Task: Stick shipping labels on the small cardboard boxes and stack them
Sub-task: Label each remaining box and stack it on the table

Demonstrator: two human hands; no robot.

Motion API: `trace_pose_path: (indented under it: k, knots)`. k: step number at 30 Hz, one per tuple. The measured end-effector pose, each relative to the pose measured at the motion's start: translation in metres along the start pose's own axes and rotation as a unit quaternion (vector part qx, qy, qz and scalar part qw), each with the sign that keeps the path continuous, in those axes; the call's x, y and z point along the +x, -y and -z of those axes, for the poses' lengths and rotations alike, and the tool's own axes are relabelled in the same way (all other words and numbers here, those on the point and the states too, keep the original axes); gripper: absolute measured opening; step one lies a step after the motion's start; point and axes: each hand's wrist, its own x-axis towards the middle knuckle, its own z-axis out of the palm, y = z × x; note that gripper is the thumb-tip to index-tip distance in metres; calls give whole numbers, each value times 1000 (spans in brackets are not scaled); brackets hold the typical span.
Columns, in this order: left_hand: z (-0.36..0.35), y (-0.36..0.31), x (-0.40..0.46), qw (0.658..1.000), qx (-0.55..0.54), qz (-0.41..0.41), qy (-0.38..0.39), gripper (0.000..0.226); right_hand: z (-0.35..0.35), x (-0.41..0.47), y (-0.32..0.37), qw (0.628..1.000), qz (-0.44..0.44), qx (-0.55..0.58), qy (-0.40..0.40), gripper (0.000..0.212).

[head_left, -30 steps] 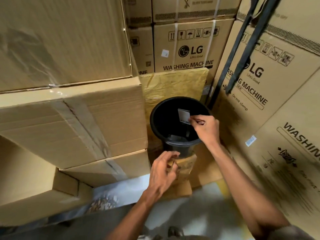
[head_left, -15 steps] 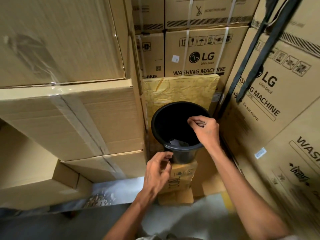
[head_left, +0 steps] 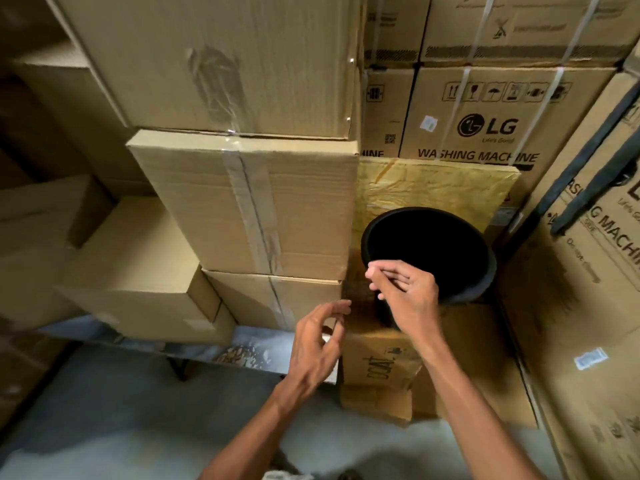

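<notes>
right hand (head_left: 408, 296): hovered over near rim of black bin (head_left: 429, 254), fingers (head_left: 384, 273) loosely extended, gripping nothing visible | left hand (head_left: 317, 344): below-left of bin, fingers relaxed, empty | small cardboard box (head_left: 377, 368): stood under bin, printed side seen | label: not discernible

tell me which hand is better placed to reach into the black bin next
Right, most likely. The right hand hangs over the near rim of the black bin, fingers bunched. The left hand is lower and further left, beside the small cardboard box.
</notes>
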Motion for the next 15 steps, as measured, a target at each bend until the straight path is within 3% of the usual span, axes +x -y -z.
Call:
trace_pose_path:
  k: [9, 15]
  knots:
    - [107, 31, -31, 991, 2, 23, -129, 35, -126, -45, 17, 985, -6, 61, 160, 12]
    - [206, 66, -60, 977, -19, 37, -210, 35, -229, -72, 51, 973, 23, 91, 209, 10]
